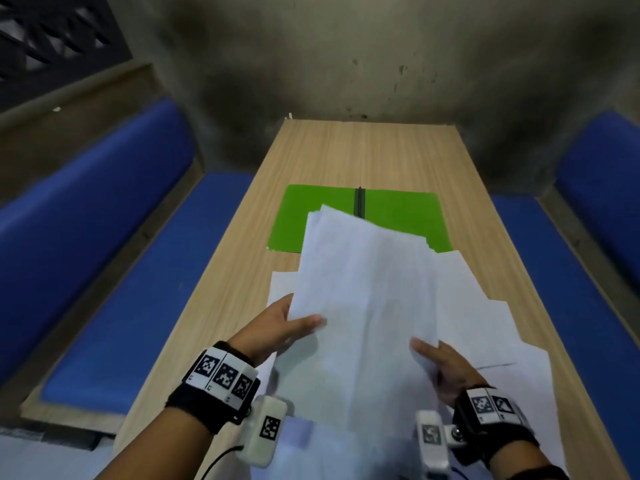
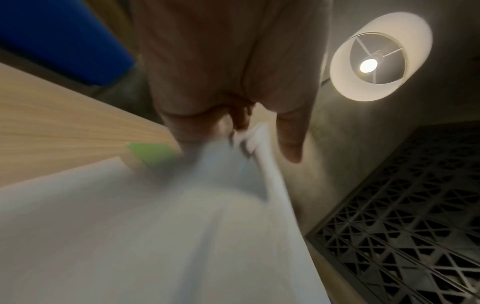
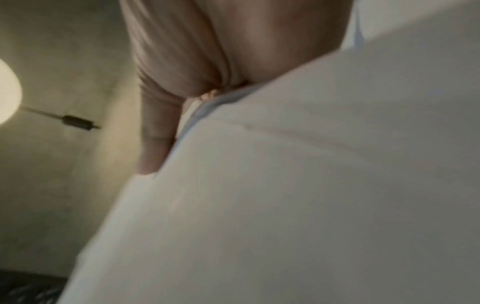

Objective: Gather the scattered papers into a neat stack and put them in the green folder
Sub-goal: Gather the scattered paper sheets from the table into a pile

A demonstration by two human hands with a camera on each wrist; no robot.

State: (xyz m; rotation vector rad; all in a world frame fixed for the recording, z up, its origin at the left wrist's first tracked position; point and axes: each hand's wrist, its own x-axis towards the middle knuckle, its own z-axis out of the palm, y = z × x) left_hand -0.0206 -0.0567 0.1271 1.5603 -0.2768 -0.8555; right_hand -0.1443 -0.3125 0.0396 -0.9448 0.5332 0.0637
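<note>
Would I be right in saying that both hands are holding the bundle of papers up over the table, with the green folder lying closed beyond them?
Nearly: the green folder lies open, not closed; the head view shows both covers flat with the dark spine between. The left hand and right hand do hold the bundle of papers over the table.

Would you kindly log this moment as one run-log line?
left hand: holds paper stack | right hand: holds same stack | loose sheets: on table | green folder: open, no papers inside
</note>
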